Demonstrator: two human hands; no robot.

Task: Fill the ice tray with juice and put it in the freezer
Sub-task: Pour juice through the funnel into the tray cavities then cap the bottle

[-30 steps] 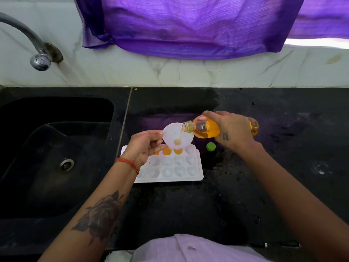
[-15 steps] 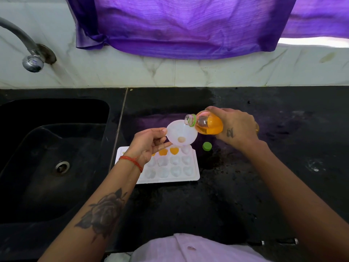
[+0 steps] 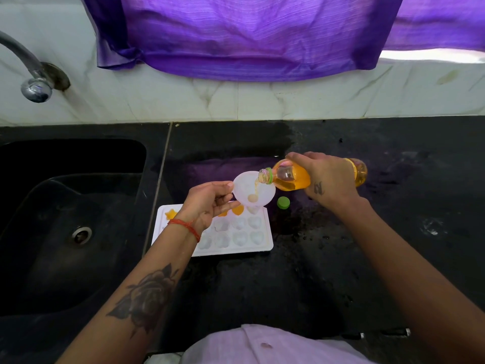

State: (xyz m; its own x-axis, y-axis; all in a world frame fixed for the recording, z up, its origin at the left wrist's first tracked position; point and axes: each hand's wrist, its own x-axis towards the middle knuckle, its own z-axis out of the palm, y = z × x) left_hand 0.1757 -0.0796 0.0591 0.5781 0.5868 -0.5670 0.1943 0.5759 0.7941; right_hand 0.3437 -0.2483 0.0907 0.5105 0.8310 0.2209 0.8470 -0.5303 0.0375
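Note:
A white ice tray (image 3: 262,246) lies on the black counter, right of the sink. Three cells in its far row hold orange juice; the other visible cells look pale. My left hand (image 3: 210,203) holds a white funnel (image 3: 242,186) by its rim over the tray's far right corner. My right hand (image 3: 326,179) grips a juice bottle (image 3: 287,177), tipped almost level with its mouth over the funnel. A thin stream of juice runs from the mouth into the funnel. My left wrist hides part of the tray.
The bottle's green cap (image 3: 283,202) lies on the counter (image 3: 301,285) just right of the tray. A black sink (image 3: 65,232) with a drain fills the left side, under a metal tap (image 3: 34,85). A purple cloth (image 3: 249,38) hangs over the marble wall behind.
The pouring stopped half a second ago, when funnel and bottle shifted right along the far row. The bottle is tipped again and juice is flowing into the funnel.

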